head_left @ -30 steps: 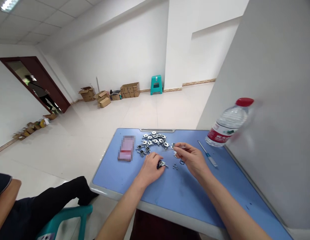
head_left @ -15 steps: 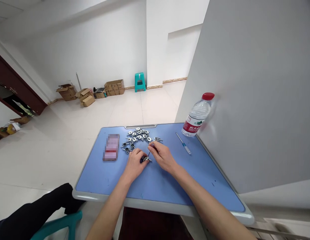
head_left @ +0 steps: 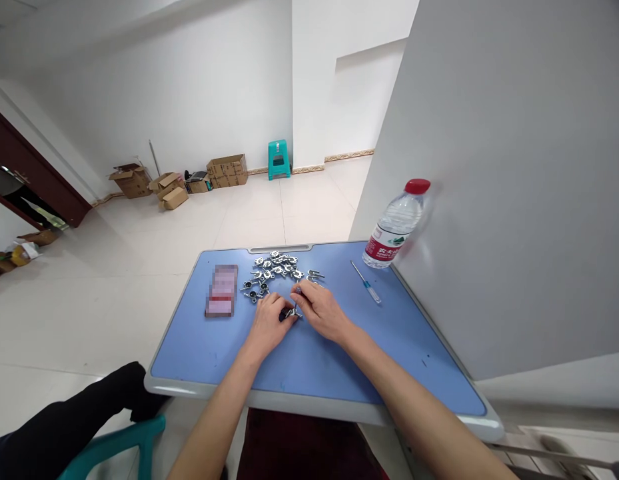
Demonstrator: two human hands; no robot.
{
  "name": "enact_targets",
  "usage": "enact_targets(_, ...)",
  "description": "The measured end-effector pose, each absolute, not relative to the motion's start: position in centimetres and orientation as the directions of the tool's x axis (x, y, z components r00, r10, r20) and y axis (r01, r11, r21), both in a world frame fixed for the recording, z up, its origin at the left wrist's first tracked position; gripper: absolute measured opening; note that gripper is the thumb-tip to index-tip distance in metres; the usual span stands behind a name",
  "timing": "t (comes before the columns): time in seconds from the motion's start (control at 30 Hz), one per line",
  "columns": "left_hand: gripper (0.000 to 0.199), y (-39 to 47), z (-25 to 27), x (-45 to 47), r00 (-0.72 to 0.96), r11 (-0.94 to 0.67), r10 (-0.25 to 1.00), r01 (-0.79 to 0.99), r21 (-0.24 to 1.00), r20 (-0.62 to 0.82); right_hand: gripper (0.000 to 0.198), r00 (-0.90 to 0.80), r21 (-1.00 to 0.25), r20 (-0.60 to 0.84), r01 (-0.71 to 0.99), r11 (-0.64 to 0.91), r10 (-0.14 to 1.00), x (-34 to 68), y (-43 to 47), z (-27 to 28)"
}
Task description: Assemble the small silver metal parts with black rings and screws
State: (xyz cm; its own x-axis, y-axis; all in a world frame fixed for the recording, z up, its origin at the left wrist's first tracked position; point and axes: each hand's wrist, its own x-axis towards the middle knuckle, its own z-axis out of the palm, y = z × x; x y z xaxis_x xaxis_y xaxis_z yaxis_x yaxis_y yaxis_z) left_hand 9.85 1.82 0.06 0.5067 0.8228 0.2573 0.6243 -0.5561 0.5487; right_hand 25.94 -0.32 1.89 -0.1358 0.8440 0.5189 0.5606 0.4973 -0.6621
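Though a second ago I saw the right hand (head_left: 321,308) off to the side, my feed now shows it just beside the left hand (head_left: 269,324), fingers pinched on a slim tool (head_left: 296,302) pointing down at a metal part (head_left: 292,313). The left hand grips that part on the counter (head_left: 334,380), near piled fittings (head_left: 278,270).

Shows shiny metal in the small parts (head_left: 278,270). Looks smooth and matt across the surface (head_left: 319,373), glossy in the clear plastic bottle (head_left: 395,225). Pairs metal with translucent plastic on the screwdriver (head_left: 368,285). Turns to dull cardboard in the boxes (head_left: 227,171), polished tile on the floor (head_left: 249,220).
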Motion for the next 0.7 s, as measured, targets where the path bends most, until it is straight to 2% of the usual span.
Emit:
enact_targets(0.2,0.003,1.9,0.0,9.9,0.507,-0.562,0.820,0.625,0.542,0.265,0.021,-0.127,-0.687,0.513,0.531,0.495,0.849,25.5,0.1,2.2)
enact_targets(0.43,0.002,2.0,0.0,9.9,0.512,-0.551,0.825,0.634,0.543,0.240,0.016,-0.125,-0.777,0.422,0.460,0.429,0.898,26.1,0.8,2.9)
enact_targets(0.6,0.003,1.9,0.0,10.0,0.508,-0.546,0.829,0.641,0.540,0.236,0.025,-0.122,-0.754,0.504,0.419,0.505,0.855,26.4,0.7,2.4)
enact_targets(0.7,0.004,2.0,-0.2,10.0,0.505,-0.548,0.829,0.643,0.534,0.242,0.026,-0.159,-0.759,0.503,0.389,0.522,0.849,26.3,0.6,2.5)
